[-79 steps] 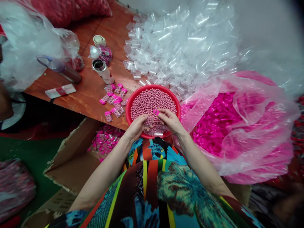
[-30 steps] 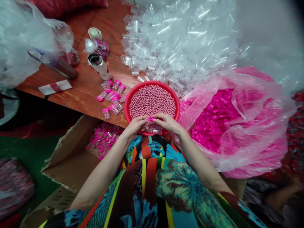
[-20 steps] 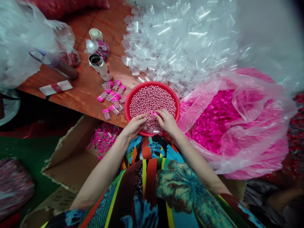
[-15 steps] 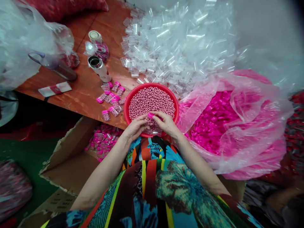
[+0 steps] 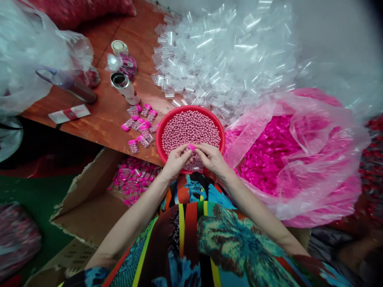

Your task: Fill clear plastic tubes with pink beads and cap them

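Both my hands meet over the near side of a red bowl (image 5: 158,133) filled with small pink beads (image 5: 191,127). My left hand (image 5: 176,161) is closed around a small clear container, whose body is mostly hidden by the fingers. At its top a bright pink cap (image 5: 190,148) shows between the two hands. My right hand (image 5: 213,158) pinches at this cap with thumb and fingers. Below the hands, inside the bowl's near edge, some clear containers (image 5: 196,164) lie on the beads, partly covered.
Filled pink-capped containers (image 5: 144,124) lie left of the bowl; more fill a cardboard box (image 5: 86,207) below. Clear empty containers (image 5: 227,59) are heaped behind. A plastic bag of pink caps (image 5: 266,155) stands right. An open flask (image 5: 125,88) and a bottle (image 5: 74,87) are farther left.
My hands have come closer together, and the right fingers now press at the cap from the side. The cap has shifted slightly right and down.
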A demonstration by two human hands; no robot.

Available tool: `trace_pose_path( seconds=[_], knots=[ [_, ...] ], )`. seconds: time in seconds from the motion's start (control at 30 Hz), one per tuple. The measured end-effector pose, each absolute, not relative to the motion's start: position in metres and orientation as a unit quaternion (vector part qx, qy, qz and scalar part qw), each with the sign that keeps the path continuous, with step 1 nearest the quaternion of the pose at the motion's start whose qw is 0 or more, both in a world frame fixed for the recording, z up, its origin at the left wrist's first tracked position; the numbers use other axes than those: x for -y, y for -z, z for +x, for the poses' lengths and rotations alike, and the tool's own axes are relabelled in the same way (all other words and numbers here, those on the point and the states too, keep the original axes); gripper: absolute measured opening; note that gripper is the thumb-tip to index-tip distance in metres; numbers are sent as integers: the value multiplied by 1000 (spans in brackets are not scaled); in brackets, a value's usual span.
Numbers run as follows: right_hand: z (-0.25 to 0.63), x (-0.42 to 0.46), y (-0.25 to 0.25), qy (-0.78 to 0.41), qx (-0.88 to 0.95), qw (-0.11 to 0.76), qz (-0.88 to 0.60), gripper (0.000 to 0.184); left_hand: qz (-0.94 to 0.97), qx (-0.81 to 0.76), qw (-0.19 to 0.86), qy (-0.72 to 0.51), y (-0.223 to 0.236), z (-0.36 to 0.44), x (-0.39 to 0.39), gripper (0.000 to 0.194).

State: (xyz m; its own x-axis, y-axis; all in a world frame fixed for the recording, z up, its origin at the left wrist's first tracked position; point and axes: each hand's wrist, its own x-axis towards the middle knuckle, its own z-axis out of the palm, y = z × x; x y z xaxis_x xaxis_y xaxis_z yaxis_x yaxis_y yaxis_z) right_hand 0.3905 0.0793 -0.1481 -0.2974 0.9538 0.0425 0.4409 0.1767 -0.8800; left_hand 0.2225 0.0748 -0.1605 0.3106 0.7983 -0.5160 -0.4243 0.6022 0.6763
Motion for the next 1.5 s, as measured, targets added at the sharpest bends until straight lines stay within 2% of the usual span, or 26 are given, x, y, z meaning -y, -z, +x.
trace_pose_path(
  seconds=[0.13,0.3,0.37,0.43,0.53,0.63,0.7,0.73,1.03,1.2,1.37,1.5],
  knots=[
    [391,-73,142,-465,641,346,-503,28,205,-444,792,-366,158,219,-82,42],
    [381,-63,162,-571,388,442,-573,48,216,-455,785,-361,161,215,-84,43],
    [378,-62,170,-571,336,451,-598,48,239,-467,770,-364,162,216,-82,41],
    [378,-62,170,-548,378,422,-615,39,256,-478,758,-363,163,218,-80,40],
    [380,-61,158,-457,573,326,-598,30,235,-483,760,-367,162,222,-77,39],
    [379,-58,146,-339,727,199,-562,50,179,-485,774,-366,162,226,-73,40],
    [375,-57,145,-281,759,145,-570,65,158,-486,777,-368,161,229,-72,40],
    [373,-56,147,-258,761,134,-580,66,153,-485,776,-372,160,230,-72,39],
    [371,-56,169,-206,763,198,-579,48,151,-436,809,-364,154,228,-71,38],
    [369,-58,174,-226,770,157,-575,51,169,-452,791,-376,162,229,-70,38],
    [363,-61,173,-244,761,127,-587,67,148,-432,810,-367,168,223,-72,27],
    [363,-63,172,-259,756,141,-584,70,120,-397,837,-356,166,214,-75,36]
  ],
)
